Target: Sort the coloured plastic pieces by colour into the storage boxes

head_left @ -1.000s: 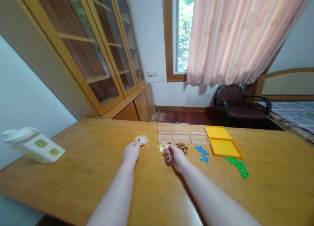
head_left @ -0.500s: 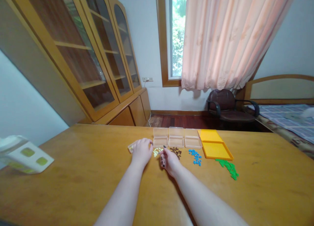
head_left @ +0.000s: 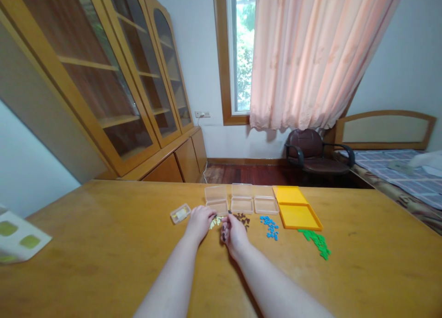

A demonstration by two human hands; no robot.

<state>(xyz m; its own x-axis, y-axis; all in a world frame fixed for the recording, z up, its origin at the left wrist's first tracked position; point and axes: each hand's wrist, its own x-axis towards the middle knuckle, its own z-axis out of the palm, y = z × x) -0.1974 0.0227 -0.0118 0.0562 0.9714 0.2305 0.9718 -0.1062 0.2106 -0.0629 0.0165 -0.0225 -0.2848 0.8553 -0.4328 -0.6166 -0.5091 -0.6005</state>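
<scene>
My left hand (head_left: 200, 222) is bent over a small pile of cream pieces (head_left: 216, 222), fingers pressed together at the pile's edge. What its fingertips hold, if anything, is hidden. My right hand (head_left: 235, 235) is curled between the cream pile and some brown pieces (head_left: 244, 219), thumb and forefinger drawn together. Nothing can be made out inside its closed fingers. Left of my left hand lies a small clear box (head_left: 175, 220) with yellow and whitish contents. Just beyond the piles, an open clear box (head_left: 221, 209) stands with its lid folded back.
Two more open clear boxes (head_left: 241, 211) continue the row, then an open yellow case (head_left: 300, 228). Small blue pieces (head_left: 270, 227) and a green pile (head_left: 316, 242) lie on the wooden table (head_left: 362, 263). A white container with green windows (head_left: 24, 237) stands far left.
My left hand has moved right, off the small clear box, to the cream pieces. My right hand stays close to that pile. The camera view has shifted slightly.
</scene>
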